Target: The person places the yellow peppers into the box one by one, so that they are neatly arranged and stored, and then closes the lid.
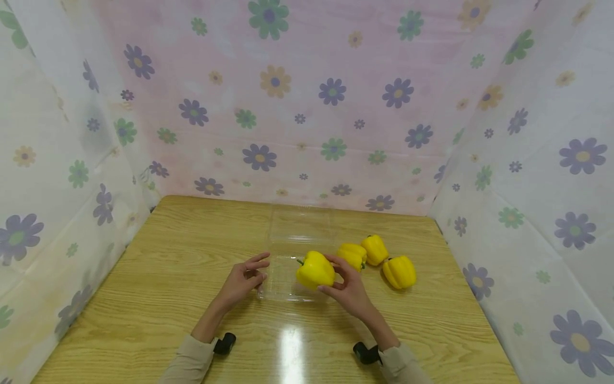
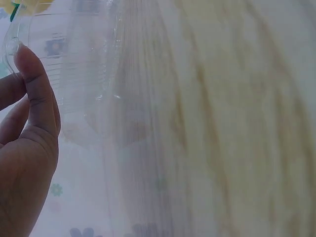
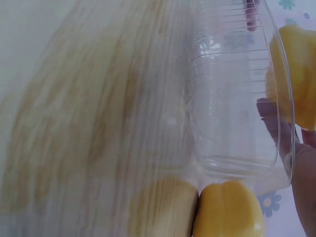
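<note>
So on the desk (image 1: pixel 158 277) there's an open clamshell container (image 1: pixel 295 250) sitting about mid-desk, its lid half lying behind the tray half. One pepper (image 1: pixel 315 270) is over the tray, in the right hand (image 1: pixel 349 290). The left hand (image 1: pixel 242 281) is at the container's left edge, I think touching it. Three more peppers (image 1: pixel 375 249) sit clustered on the desk just right of the container, in front of the back curtain (image 1: pixel 297 106).

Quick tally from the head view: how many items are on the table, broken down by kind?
Yellow bell peppers: 4, one held in the right hand at, three lying on the table at
Clear plastic clamshell container: 1, open, left hand at its edge
Total: 5
</note>
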Tool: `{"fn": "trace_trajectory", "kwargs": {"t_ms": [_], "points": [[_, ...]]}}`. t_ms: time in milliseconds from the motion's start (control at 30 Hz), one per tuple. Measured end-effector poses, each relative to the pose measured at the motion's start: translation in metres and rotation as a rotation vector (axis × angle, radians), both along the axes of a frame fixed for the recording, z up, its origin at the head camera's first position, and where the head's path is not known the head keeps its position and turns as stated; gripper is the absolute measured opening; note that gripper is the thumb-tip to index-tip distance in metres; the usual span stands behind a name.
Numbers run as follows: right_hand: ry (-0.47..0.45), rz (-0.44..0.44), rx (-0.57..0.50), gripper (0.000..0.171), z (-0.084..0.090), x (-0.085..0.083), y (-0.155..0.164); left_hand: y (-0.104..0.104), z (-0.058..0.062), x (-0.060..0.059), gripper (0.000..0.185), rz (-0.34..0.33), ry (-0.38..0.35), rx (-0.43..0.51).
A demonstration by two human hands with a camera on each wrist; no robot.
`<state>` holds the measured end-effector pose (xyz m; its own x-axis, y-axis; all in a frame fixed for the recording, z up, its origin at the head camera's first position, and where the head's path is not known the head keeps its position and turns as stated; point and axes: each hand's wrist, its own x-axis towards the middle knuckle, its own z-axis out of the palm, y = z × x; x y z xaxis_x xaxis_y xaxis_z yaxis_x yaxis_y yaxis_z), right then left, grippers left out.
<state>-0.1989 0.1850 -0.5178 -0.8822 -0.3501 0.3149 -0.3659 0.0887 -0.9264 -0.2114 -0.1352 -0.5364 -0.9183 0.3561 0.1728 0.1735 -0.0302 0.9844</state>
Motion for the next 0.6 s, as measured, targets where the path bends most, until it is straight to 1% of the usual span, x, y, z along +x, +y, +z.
{"fn": "trace_trajectory", "kwargs": {"t_ms": [267,600], "points": [[-0.053,-0.035,0.042,0.068,0.002,-0.005,-0.008,0.0,0.001,-0.001,0.042,-0.005,-0.007,0.001],[-0.051,-0.028,0.077,0.069,0.006,-0.01,-0.015,-0.001,0.003,-0.002,0.043,-0.016,-0.016,0.002]]}}
